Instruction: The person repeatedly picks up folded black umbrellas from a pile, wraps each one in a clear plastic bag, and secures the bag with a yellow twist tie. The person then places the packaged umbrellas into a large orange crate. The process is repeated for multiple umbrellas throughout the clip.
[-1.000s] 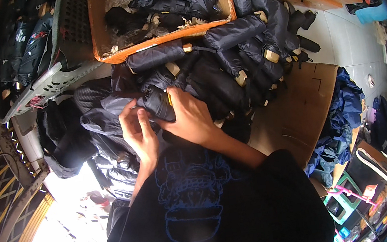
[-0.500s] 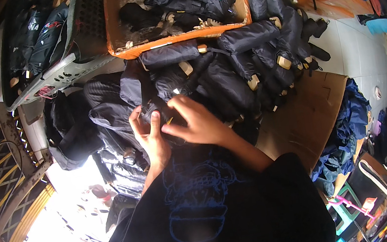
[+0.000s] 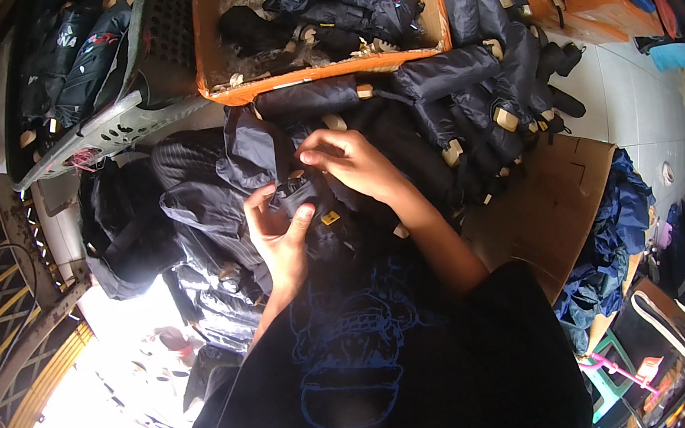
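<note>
My left hand (image 3: 281,244) is wrapped round a black folding umbrella (image 3: 297,192), its thumb in front. The umbrella's end points up between my hands. A small yellow label (image 3: 330,217) shows on the dark fabric just below. My right hand (image 3: 343,157) is at the umbrella's upper right, fingers curled and pinched together; what they grip, if anything, is hidden. Beyond the left fingertips a loose black fabric sleeve (image 3: 249,144) stands up. Sleeved black umbrellas (image 3: 308,96) with pale handles lie piled just past both hands.
An orange-rimmed carton (image 3: 323,74) holding more black umbrellas stands ahead, beside a grey plastic crate (image 3: 112,128) at left. Flattened cardboard (image 3: 542,203) lies at right, next to dark blue fabric (image 3: 604,238). Striped black fabric (image 3: 191,165) is heaped at left.
My right hand has moved up and slightly right, above the umbrella's end. The left hand has shifted slightly right and down, and the umbrella's end and yellow label show more clearly.
</note>
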`<state>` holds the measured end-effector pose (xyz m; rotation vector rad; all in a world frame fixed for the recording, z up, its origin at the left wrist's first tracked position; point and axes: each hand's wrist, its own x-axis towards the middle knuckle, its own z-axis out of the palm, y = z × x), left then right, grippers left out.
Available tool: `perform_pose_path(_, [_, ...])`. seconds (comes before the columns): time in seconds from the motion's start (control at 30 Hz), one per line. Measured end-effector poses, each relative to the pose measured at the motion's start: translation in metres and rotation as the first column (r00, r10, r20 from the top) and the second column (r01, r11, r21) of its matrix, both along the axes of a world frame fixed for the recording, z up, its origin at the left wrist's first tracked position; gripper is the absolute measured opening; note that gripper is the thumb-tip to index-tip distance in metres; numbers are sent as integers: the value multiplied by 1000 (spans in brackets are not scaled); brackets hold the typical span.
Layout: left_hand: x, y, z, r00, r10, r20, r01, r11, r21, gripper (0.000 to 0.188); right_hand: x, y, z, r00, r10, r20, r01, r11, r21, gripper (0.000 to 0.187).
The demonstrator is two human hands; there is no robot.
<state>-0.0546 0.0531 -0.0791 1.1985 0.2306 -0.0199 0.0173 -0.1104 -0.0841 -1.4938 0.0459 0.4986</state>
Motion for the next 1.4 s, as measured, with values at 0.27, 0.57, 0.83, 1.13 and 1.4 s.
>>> perform_pose_path(0.27, [6, 6, -7, 982, -170, 78, 152, 969, 192, 69, 23, -8, 17, 967, 195, -163, -186, 980, 67, 24])
perform_pose_path(0.57, [9, 1, 8, 985, -131, 114, 123, 990, 73, 85, 17, 6, -30, 987, 53, 152, -63, 996, 67, 15])
perform_pose_path(0.83, [5, 15, -1, 993, -112, 31, 111, 993, 40, 83, -43, 21, 4, 996, -66, -61, 85, 901, 425, 54])
perform_pose_path(1.13, [10, 15, 1, 963, 91, -253, -25, 968, 250, 31, -46, 21, 2, 997, -36, 63, 25, 986, 165, 61])
perform_pose_path(1.4, [35, 28, 1, 988, 109, 112, -150, 857, 492, 27, -40, -6, 6, 969, 129, -212, 7, 841, 541, 60])
